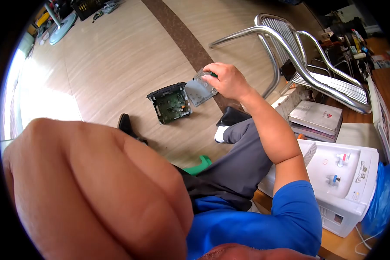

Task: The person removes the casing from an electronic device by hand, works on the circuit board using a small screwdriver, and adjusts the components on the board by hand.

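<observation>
My right hand (229,81) is closed, its thumb and fingers pinching a small, partly see-through plate (202,79) with a perforated look. Just below that plate is a flat grey metal panel (196,94); whether the two touch is unclear. Left of the panel, a black-framed unit (171,104) shows a green circuit board with its open side up. Very close to the camera, my left hand (99,186) fills the lower left, its fingers folded together. Its fingertips, and anything in them, are hidden.
A chrome chair (286,47) lies tipped over at the upper right. Below it are stacked books (316,117) and a white water dispenser (338,173). A green curved piece (199,166) is between my legs. A round stand base (63,30) is at the upper left.
</observation>
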`<state>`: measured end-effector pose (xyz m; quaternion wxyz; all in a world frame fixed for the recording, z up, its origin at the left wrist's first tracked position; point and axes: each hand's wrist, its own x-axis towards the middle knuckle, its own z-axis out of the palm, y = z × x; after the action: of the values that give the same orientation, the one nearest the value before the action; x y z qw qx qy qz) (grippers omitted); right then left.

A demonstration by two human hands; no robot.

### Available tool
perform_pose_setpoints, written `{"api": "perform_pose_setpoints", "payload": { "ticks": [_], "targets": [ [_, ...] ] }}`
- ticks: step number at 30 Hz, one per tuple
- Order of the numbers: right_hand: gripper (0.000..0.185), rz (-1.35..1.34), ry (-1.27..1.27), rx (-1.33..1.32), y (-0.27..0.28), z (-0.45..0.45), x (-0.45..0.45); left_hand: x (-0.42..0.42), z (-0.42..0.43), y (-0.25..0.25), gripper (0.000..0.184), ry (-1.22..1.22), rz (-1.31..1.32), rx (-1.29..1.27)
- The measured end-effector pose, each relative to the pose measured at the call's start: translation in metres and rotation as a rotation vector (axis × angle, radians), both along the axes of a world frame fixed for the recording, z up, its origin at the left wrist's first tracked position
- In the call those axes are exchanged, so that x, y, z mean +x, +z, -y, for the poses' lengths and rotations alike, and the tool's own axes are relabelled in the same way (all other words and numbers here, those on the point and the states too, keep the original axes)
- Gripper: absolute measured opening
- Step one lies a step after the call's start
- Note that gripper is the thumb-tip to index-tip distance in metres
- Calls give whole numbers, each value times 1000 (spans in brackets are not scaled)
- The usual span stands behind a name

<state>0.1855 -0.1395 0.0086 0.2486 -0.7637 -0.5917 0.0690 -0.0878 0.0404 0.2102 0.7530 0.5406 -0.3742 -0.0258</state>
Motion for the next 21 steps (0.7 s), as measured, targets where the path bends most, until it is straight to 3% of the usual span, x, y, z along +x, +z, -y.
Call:
{"api": "perform_pose_setpoints", "payload": {
  "ticks": [13, 21],
  "targets": [
    [22, -1, 14, -10, -3, -2, 2, -4, 5, 0, 7, 52, -17, -2],
    [20, 8, 24, 16, -5, -2, 1, -2, -4, 6, 14, 62, 57, 11]
  ]
}}
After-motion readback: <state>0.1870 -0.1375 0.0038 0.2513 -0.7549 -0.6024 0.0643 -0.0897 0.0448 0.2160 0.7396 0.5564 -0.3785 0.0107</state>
